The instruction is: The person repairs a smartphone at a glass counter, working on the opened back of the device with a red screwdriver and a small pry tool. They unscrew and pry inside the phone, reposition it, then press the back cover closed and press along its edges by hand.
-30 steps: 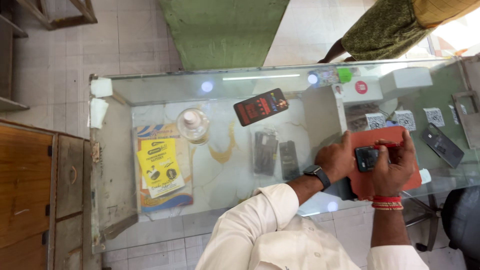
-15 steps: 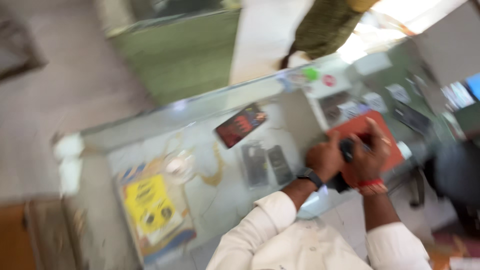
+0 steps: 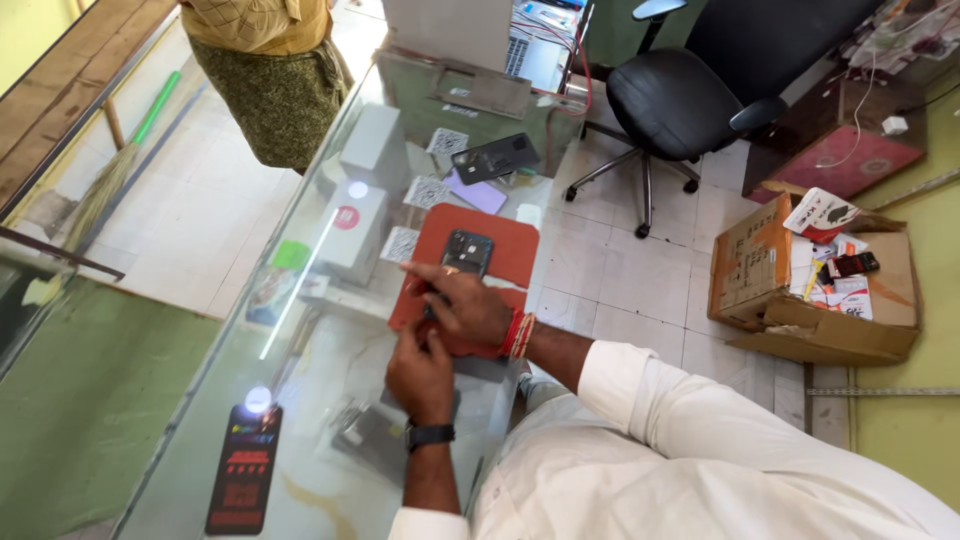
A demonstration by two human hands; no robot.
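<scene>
On the glass shop surface [image 3: 330,400], a dark opened phone [image 3: 467,252] lay on your red rubber mat [image 3: 500,250]; your right hand [image 3: 465,308] pointed across it, left hand [image 3: 420,370] loosely curled nearby, neither grip holding anything visible.

Just 1 view here, a head cam looking steeply down from above the wearer's chest. The glass-topped counter [image 3: 330,440] runs diagonally through the left half, close in, with the red rectangular work mat [image 3: 500,255] near centre. It faces outward toward the tiled floor [image 3: 620,270] and a black swivel office chair [image 3: 690,100] up top.
</scene>
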